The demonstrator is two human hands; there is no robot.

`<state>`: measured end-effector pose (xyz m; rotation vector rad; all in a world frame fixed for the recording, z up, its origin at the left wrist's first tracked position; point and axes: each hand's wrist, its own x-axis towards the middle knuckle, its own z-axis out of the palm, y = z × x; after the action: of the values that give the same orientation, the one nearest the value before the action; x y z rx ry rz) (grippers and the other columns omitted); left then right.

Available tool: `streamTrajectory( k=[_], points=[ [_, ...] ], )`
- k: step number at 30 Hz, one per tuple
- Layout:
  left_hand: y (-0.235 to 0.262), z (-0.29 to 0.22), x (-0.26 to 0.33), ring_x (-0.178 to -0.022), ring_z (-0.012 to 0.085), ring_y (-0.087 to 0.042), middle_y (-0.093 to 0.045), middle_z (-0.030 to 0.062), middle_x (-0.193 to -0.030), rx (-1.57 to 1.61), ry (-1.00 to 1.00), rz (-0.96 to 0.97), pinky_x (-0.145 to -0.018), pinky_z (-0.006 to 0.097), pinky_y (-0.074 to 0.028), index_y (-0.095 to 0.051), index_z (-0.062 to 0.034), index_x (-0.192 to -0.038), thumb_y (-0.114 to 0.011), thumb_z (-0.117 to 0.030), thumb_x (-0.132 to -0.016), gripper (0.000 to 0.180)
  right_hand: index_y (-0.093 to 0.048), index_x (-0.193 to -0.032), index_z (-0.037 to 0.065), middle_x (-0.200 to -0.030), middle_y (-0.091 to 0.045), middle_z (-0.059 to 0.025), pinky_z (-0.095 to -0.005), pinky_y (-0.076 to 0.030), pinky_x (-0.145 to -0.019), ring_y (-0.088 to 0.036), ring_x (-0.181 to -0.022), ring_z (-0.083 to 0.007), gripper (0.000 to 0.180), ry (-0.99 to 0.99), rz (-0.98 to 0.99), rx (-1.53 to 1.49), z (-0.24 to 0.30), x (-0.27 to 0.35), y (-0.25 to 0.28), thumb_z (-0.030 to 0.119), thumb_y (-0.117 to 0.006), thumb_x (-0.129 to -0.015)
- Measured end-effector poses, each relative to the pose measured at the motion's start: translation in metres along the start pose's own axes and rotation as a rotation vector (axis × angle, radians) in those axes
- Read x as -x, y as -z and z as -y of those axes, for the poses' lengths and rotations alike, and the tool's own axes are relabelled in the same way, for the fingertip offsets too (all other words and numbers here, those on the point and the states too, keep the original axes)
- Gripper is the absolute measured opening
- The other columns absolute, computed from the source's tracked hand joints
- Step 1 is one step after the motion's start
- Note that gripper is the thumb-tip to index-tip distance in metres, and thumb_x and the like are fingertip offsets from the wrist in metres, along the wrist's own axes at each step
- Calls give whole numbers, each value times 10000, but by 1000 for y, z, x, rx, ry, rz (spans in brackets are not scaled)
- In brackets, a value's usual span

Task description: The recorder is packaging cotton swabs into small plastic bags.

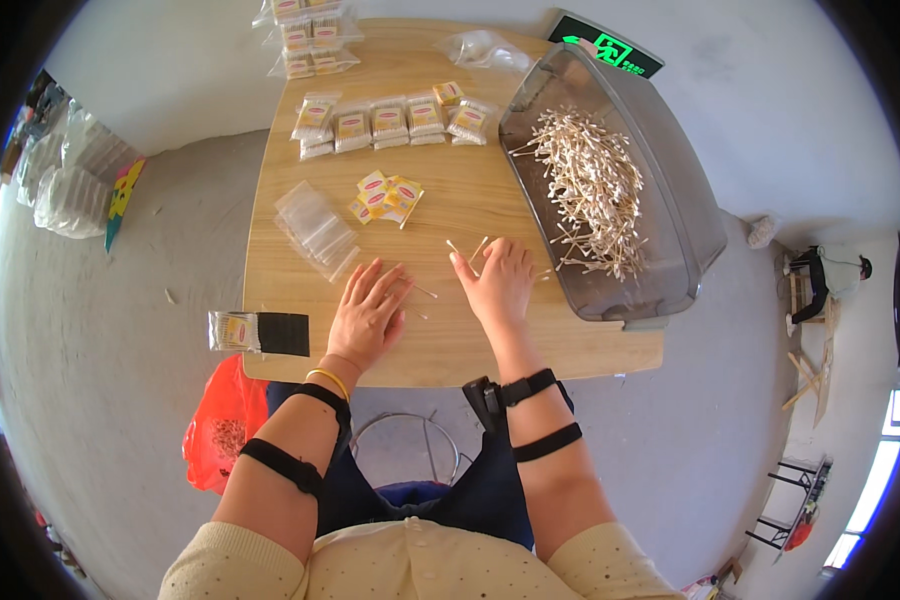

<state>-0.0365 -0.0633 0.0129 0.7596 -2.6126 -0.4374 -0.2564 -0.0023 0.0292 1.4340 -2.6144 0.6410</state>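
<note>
My left hand point(368, 315) lies palm down on the wooden table point(450, 355), fingers spread, over a few loose cotton swabs point(422, 289) that stick out beside its fingertips. To its right my right hand point(503, 285) rests on the table with its fingers curled. Cotton swabs point(478, 250) poke out between its thumb and fingers, and another tip shows at its right side. Clear plastic bags point(315, 230) lie fanned out beyond my left hand. Farther back is a small pile of yellow and white printed cards point(386, 195).
A grey translucent bin point(670, 190) holds a heap of cotton swabs point(595, 190). Filled swab packets point(388, 122) line the table's back, with more stacked point(310, 40) behind. One packet point(233, 331) sits at the left edge. A red bag point(215, 420) hangs below. Someone sits far right.
</note>
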Motion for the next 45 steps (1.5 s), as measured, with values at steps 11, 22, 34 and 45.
streamTrajectory(
  k=[11, 22, 34, 45],
  points=[
    [-2, -2, -2, -1452, 315, -429, -501, 76, -1540, 60, 22, -18, -1253, 509, -287, -560, -118, -1417, -639, -136, -869, 553, -611, -943, 102, -980, -586, -100, -479, -465, -826, -582, -967, -342, 153, 307, 96, -379, 31, 27, -18, 97, -724, -840],
    [0, -2, -4, -1448, 311, -433, -511, 76, -1529, 28, 12, 27, -1257, 517, -277, -557, -114, -1428, -622, -124, -842, 590, -659, -935, 110, -1054, -585, -75, -447, -451, -904, -553, -1074, -299, 143, 155, 93, 90, -74, 9, 40, 103, -750, -825],
    [-1, 3, 0, -1472, 304, -412, -456, 76, -1584, 5, -5, 22, -1262, 515, -257, -500, -115, -1498, -611, -113, -872, 635, -628, -1073, 117, -1084, -572, -91, -477, -442, -919, -541, -1080, -335, 219, 15, -103, 27, -36, -10, 41, 83, -713, -873],
    [-4, -2, -4, -1463, 304, -427, -512, 68, -1533, 7, -7, 21, -1247, 524, -281, -569, -101, -1417, -604, -119, -863, 555, -669, -906, 116, -1032, -577, -76, -441, -440, -931, -535, -1059, -292, 110, 157, 52, 277, -125, -42, 61, 32, -697, -840]
  ],
)
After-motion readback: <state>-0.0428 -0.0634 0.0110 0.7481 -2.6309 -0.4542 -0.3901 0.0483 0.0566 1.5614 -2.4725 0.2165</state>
